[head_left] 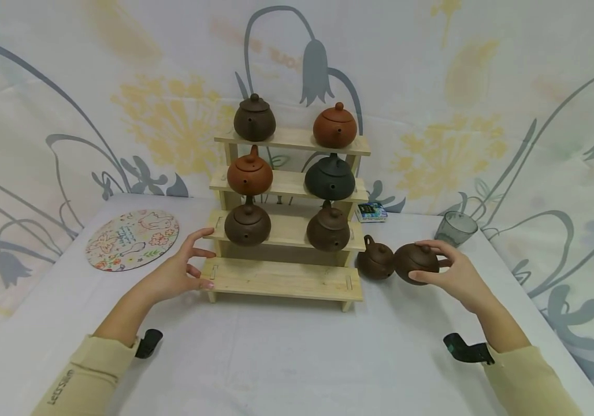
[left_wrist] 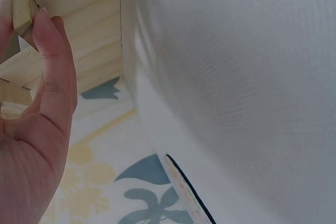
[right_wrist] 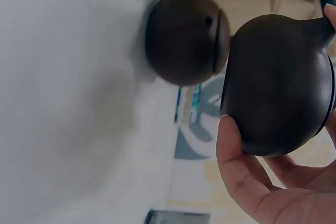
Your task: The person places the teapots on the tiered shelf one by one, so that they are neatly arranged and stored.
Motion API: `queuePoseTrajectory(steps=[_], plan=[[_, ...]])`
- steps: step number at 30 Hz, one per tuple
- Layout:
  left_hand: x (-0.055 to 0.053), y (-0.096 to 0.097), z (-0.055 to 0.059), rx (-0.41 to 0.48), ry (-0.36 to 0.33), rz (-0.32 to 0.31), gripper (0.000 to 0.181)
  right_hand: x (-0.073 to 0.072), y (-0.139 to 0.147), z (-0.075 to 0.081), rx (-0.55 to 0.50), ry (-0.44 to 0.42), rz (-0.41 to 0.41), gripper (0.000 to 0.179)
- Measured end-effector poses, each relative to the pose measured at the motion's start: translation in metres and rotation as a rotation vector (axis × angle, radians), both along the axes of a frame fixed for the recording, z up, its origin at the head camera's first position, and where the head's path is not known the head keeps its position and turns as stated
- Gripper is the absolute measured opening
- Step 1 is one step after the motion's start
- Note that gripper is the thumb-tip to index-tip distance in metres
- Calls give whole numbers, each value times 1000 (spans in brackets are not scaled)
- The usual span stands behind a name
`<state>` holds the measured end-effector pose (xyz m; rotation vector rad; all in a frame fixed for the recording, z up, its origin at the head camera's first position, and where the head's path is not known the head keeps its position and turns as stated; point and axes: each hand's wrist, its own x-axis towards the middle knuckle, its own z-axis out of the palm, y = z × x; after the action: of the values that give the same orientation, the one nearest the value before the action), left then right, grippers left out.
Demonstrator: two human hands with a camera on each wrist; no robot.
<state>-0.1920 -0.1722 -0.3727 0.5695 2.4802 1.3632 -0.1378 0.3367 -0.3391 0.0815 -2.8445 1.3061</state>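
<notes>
My left hand (head_left: 178, 274) holds the left end of a stepped wooden stand (head_left: 281, 277), thumb at the lowest board and fingers beside the one above. In the left wrist view, a board corner (left_wrist: 22, 9) lies between the thumb and fingers. A dark brown teapot (head_left: 412, 263) is gripped in my right hand (head_left: 455, 278), thumb and fingers around its body. The right wrist view shows this held teapot (right_wrist: 278, 85) off the tabletop. Just left of it, another brown teapot (head_left: 376, 261) stands on the table by the stand's right end.
Brown, orange-red and dark teapots, such as the black one (head_left: 330, 178), stand in pairs on the upper three boards. A round patterned mat (head_left: 133, 240) lies left. A small blue box (head_left: 371, 212) and a glass (head_left: 456, 228) are at back right, before the printed curtain (head_left: 432, 86).
</notes>
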Motion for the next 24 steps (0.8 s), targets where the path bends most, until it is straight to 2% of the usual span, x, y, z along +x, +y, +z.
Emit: queuePoseTrajectory(steps=[9, 15, 24], plan=[[-1, 0, -1, 13, 2, -7, 103, 10, -30, 11, -18, 18, 113, 61], [-1, 0, -1, 7, 3, -1, 104, 12, -47, 11, -55, 15, 175, 59], [-1, 0, -1, 7, -6, -1, 104, 15, -73, 8, -141, -42, 296, 61]])
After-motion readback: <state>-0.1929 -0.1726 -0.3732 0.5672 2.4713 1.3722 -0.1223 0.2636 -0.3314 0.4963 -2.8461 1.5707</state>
